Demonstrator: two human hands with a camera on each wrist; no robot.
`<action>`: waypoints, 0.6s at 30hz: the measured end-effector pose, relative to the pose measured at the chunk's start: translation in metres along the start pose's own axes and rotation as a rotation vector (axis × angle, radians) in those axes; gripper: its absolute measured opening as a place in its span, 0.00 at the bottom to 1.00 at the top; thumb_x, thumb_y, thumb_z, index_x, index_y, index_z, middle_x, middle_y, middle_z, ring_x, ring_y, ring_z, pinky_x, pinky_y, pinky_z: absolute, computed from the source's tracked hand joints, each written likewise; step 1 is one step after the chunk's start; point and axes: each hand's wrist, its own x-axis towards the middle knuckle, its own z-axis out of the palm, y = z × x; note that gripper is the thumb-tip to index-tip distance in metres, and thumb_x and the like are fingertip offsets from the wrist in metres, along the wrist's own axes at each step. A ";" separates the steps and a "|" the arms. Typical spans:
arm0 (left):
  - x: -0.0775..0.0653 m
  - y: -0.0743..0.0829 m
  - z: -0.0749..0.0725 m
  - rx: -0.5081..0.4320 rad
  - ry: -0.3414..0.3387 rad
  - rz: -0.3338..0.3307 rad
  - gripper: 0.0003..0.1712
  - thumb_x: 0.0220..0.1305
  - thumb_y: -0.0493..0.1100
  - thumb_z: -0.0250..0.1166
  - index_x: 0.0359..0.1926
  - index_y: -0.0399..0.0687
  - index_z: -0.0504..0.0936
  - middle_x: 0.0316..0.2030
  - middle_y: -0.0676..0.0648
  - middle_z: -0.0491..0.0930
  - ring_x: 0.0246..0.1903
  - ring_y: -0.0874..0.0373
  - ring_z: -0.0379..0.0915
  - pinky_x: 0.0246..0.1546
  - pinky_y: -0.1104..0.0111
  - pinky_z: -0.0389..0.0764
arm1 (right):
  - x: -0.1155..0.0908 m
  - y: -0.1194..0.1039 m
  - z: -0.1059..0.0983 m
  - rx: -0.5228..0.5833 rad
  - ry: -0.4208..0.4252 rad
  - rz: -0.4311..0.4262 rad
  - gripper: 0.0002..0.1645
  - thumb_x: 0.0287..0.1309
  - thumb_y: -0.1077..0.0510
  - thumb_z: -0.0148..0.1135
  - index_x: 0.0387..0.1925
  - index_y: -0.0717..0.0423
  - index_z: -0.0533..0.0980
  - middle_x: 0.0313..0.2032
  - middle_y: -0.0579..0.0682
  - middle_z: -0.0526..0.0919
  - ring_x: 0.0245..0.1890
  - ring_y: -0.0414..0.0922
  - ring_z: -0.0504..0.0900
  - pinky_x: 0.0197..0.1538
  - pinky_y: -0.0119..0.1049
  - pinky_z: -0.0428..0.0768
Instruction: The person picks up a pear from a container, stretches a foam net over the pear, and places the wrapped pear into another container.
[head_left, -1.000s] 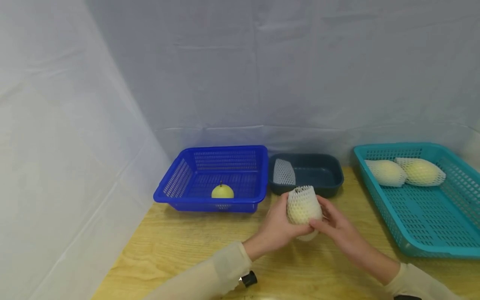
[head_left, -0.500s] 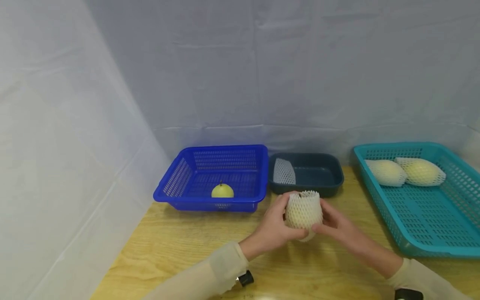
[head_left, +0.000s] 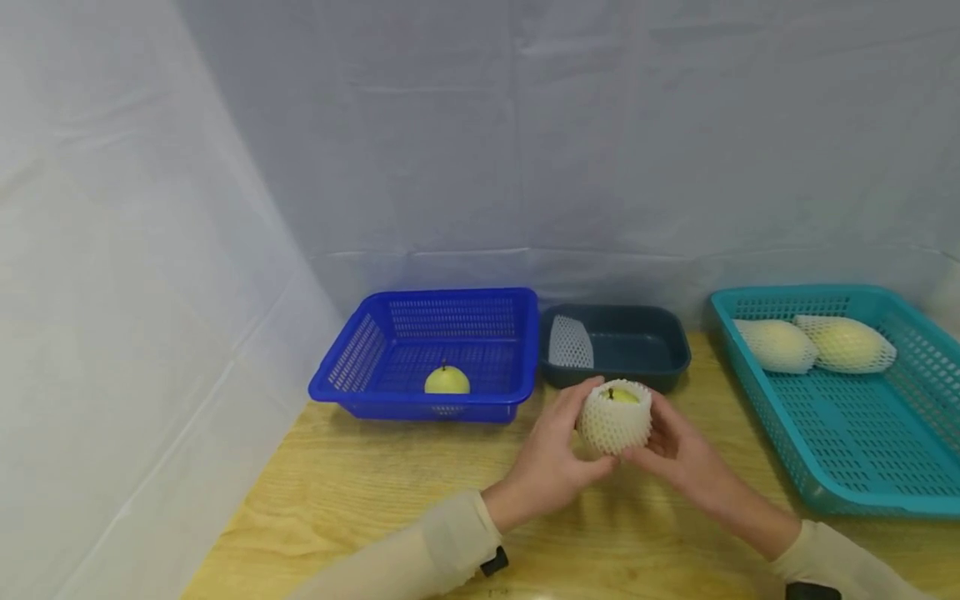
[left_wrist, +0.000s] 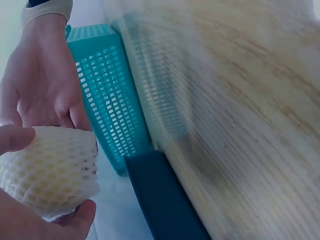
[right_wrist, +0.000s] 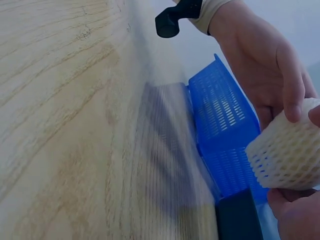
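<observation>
Both hands hold a round yellow-green pear in a white foam net (head_left: 617, 427), raised over the wooden table. The net's open top faces up in the head view, and the pear's dark stem (head_left: 611, 393) shows within it. My left hand (head_left: 546, 465) grips the left side, thumb low in front. My right hand (head_left: 684, 457) grips the right side, its thumb near the left one. In the left wrist view the foam net (left_wrist: 50, 167) lies between thumb and fingers. The right wrist view shows the net's perforated end (right_wrist: 260, 162) beside the fingers.
A blue basket (head_left: 420, 400) at the left holds a bare pear (head_left: 447, 381). Behind the hands, a dark tray (head_left: 637, 342) contains a flat foam net (head_left: 571, 342). At the right stands a teal basket (head_left: 772, 433) with two netted fruits (head_left: 851, 344). White sheeting hangs behind.
The netted pear has tipped and its net's upper edge now stands lower and wider, exposing the stem and top. Both hands have shifted slightly around it. Baskets and tray stay put.
</observation>
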 end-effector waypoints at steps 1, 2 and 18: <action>0.000 0.001 0.001 0.021 -0.002 -0.002 0.52 0.55 0.45 0.76 0.77 0.58 0.58 0.69 0.52 0.67 0.60 0.60 0.70 0.58 0.66 0.76 | 0.000 0.000 0.000 -0.002 0.009 -0.014 0.45 0.66 0.64 0.63 0.77 0.61 0.51 0.69 0.67 0.62 0.61 0.28 0.73 0.56 0.24 0.77; -0.001 0.002 0.002 0.034 -0.005 -0.011 0.54 0.54 0.45 0.76 0.77 0.60 0.56 0.70 0.52 0.66 0.61 0.60 0.69 0.59 0.65 0.76 | -0.001 0.001 0.001 -0.003 0.017 -0.028 0.45 0.66 0.65 0.63 0.76 0.62 0.51 0.69 0.67 0.62 0.60 0.26 0.72 0.55 0.24 0.77; 0.001 0.006 0.007 0.074 0.012 -0.044 0.54 0.51 0.45 0.79 0.74 0.54 0.58 0.67 0.49 0.69 0.60 0.59 0.71 0.59 0.62 0.77 | -0.007 -0.002 0.001 -0.044 0.023 -0.094 0.46 0.63 0.67 0.65 0.77 0.52 0.54 0.69 0.61 0.63 0.61 0.26 0.71 0.58 0.21 0.74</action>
